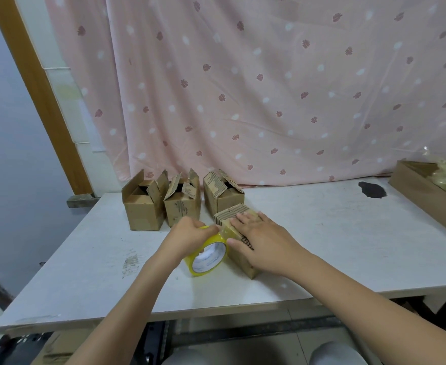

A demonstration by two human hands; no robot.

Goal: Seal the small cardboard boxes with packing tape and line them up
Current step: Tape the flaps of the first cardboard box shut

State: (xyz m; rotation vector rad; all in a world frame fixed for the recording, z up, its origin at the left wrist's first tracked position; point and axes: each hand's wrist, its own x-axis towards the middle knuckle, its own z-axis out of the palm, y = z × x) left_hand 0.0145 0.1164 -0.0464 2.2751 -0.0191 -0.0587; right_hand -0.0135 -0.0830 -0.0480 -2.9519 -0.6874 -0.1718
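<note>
Left hand (190,233) curls over the top of the yellow tape roll (208,255), which stands on edge on the white table (85,259), touching the 9 o'clock face of the closed box (239,242); a strip of tape runs from the roll onto that box's top edge. Right hand (264,239) lies flat, fingers straight and spread, pressing down the closed box's flaps, thumb on the near side face. Three open boxes (181,204), flaps up, stand in a row at 11–12 o'clock of the closed box, the rightmost just behind it; a wooden tray (424,196) sits at 2 o'clock by the table edge.
</note>
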